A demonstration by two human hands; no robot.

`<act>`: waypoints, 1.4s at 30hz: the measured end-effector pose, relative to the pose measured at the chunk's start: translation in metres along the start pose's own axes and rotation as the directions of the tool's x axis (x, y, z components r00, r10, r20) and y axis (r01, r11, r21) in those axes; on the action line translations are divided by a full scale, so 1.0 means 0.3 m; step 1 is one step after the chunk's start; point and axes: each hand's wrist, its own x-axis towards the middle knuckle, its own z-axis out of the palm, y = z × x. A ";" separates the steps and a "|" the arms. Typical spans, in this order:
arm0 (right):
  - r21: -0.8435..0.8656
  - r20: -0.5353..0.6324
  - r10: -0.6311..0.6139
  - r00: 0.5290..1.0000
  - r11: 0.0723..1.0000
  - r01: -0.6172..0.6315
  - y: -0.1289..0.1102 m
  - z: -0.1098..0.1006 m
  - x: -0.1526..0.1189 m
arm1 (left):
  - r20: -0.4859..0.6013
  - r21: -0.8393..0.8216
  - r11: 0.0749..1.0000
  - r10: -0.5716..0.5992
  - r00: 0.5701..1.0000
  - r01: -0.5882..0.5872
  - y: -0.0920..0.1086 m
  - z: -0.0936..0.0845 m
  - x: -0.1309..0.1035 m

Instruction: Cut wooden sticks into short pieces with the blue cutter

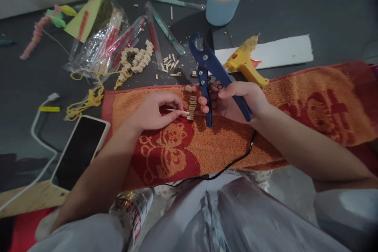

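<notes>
pinching a thin stick (184, 112) between thumb and finger, the left hand (153, 111) brings us right to the middle of it! the stick's tip sits right at a ladder-like row of short wood pieces (192, 106), just in front of the right hand's fingers; whether those fingers touch the row, i cannot tell. and over on the other side, the right hand (238, 100) is wrapped around a blue cutter (220, 71), thumb on one handle, fingertips curled past the other, the handles spread apart, the head pointing away from the body. all this above an orange towel (218, 141), with a black cord (236, 161) winding across its near edge. beyond the cutter, a yellow glue gun (240, 60) lies over a white strip (283, 53). further left, loose wood bits (169, 63) scatter on the dark table (330, 12), beside a clump of joined pieces (143, 58) and a tangle of yellow string (91, 100). near the left forearm, a phone (79, 153) lies screen up and dark, a white cable (37, 122) beside it!
</notes>
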 end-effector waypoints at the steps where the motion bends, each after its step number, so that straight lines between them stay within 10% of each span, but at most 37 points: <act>1: -0.001 0.000 0.000 1.000 1.000 0.000 -0.001 0.001 -0.001 | 0.000 0.009 1.000 0.001 1.000 -0.001 0.001 0.000 0.000; 42: -0.016 0.017 -0.052 0.998 0.998 0.053 0.000 -0.018 0.008 | -0.068 0.098 0.995 0.024 0.997 -0.018 0.003 -0.005 0.009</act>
